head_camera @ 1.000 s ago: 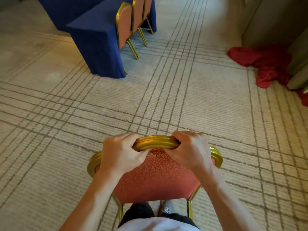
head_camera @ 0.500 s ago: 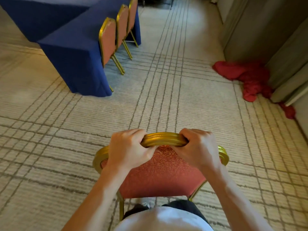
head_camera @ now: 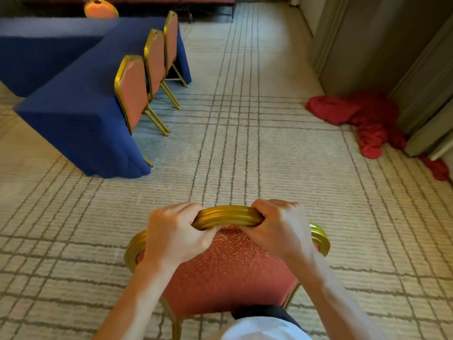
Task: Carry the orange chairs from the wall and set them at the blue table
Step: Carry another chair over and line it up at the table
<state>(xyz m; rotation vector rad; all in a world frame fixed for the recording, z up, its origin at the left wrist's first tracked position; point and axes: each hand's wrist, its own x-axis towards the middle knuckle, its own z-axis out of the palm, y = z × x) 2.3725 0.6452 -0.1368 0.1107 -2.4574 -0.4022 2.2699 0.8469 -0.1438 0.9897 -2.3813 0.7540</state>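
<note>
Two hands hold one orange chair [head_camera: 228, 268]: your left hand [head_camera: 175, 235] and right hand [head_camera: 279, 229] curl round its gold top rail [head_camera: 228, 217], well apart from the blue surface's [head_camera: 68, 99] near corner.

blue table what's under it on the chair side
Three chairs are pushed in at the blue table; their backs and rear legs show, and one front foot pokes out at the hem. The cloth hangs to the carpet, hiding the seats and the table's legs.
</note>
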